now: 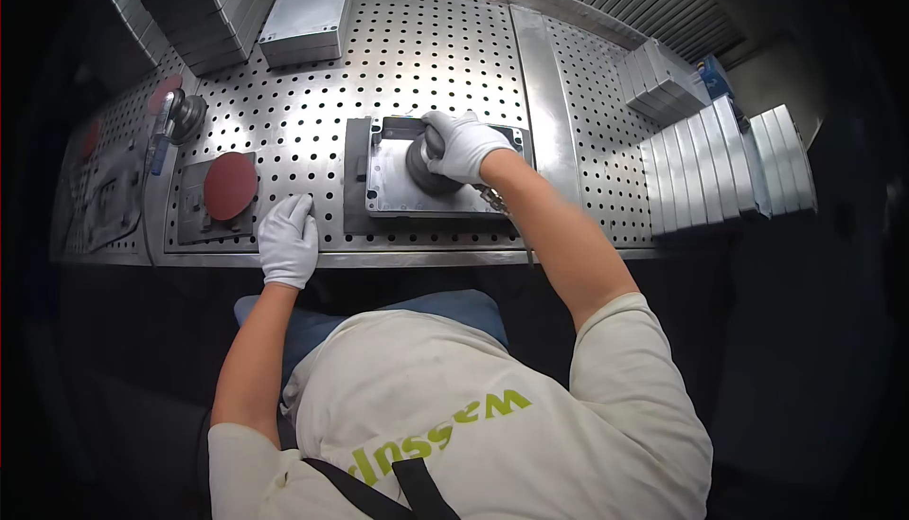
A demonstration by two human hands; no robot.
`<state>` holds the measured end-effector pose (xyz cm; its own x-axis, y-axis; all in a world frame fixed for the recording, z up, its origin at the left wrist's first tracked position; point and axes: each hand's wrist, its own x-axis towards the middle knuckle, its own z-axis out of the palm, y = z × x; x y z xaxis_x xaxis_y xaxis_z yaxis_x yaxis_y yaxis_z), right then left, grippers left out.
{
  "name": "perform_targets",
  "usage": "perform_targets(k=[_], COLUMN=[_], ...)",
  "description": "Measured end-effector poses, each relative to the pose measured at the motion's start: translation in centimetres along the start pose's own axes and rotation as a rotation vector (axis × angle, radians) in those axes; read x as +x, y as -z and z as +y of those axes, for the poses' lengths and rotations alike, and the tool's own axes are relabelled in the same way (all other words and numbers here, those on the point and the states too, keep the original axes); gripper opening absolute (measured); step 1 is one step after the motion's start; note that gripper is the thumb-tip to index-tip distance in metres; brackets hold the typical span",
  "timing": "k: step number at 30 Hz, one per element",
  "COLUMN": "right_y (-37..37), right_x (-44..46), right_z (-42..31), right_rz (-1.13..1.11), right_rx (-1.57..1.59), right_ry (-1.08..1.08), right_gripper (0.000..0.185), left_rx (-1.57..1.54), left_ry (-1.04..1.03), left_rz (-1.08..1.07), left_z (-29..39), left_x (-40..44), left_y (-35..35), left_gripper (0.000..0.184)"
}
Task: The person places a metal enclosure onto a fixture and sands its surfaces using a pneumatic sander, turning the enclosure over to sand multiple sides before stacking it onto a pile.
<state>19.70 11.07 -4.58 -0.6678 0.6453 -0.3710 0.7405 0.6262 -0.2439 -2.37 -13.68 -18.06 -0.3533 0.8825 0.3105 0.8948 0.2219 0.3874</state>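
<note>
On the perforated metal tabletop (454, 56), near its far edge, one silver box (308, 8) is lying. At the far left corner there stands a tall stack of metal pieces (204, 8). Along the right edge is placed a row of metal boxes (701, 168); toward the far right corner, a blue object (715, 75).
</note>
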Motion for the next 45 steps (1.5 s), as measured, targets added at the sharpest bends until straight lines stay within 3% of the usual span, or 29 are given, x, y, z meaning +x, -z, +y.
perform_targets(k=[3,5,6,9,10,13,20,34,45], right_y=[-0.8,-1.6,-1.4,-0.3,-1.0,-1.9,-3.7,-5.1,-4.4], right_x=[-0.8,-1.2,-2.1,-3.1,-2.6,-2.3,-2.7,-5.9,-3.6], right_z=[4.7,8.3,8.5,4.9,4.8,4.9,10.4,5.7,-1.9], right_rz=[0.053,0.063,0.01,0.118,0.138,0.166,0.232,0.25,0.156], right_rx=[0.03,0.233,0.506,-0.009,-0.045,-0.024,-0.077,-0.094,-0.133], right_ry=[-0.053,-0.096,-0.15,-0.158,-0.143,-0.019,0.045,-0.131,-0.003], right_gripper=[0.082,0.084,0.083,0.069,0.068,0.069,0.072,0.076,0.068], left_rx=[0.041,0.033,0.028,0.044,0.041,0.04,0.049,-0.008,-0.031], left_ry=[-0.106,-0.099,-0.1,-0.125,-0.125,-0.11,-0.12,-0.115,-0.082], left_rz=[0.118,0.113,0.107,0.138,0.136,0.127,0.151,0.187,0.176], left_z=[0.0,-0.2,-0.3,-0.7,-0.8,-0.7,-0.5,-0.4,-0.1], left_x=[0.1,0.1,0.1,-0.1,-0.1,-0.2,-0.7,-0.9,-0.8], left_y=[-0.2,-0.3,-0.5,-1.0,-1.0,-1.1,-0.8,-0.5,-0.1], left_gripper=[0.027,0.027,0.027,0.028,0.028,0.028,0.027,0.023,0.02])
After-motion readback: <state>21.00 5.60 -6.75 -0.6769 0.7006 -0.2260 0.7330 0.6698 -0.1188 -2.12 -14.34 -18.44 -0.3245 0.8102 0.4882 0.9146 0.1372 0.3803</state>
